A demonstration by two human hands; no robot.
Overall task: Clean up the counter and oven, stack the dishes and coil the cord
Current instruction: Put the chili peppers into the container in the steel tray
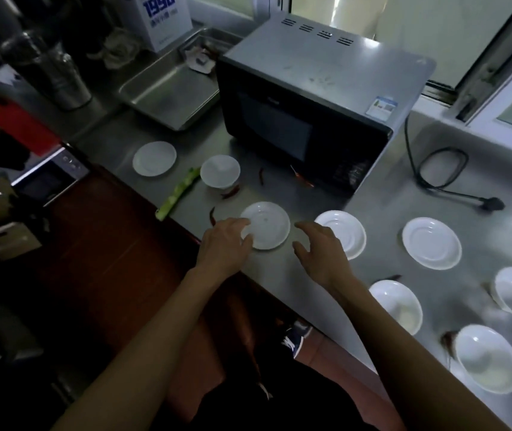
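We see the left hand with its fingers curled over the near left rim of a small round white saucer on the steel table, while the right hand hovers just right of it, fingers spread and holding nothing. More white saucers and bowls lie scattered to the right and far left. Behind stands the grey microwave oven, with its black cord loosely looped at its right.
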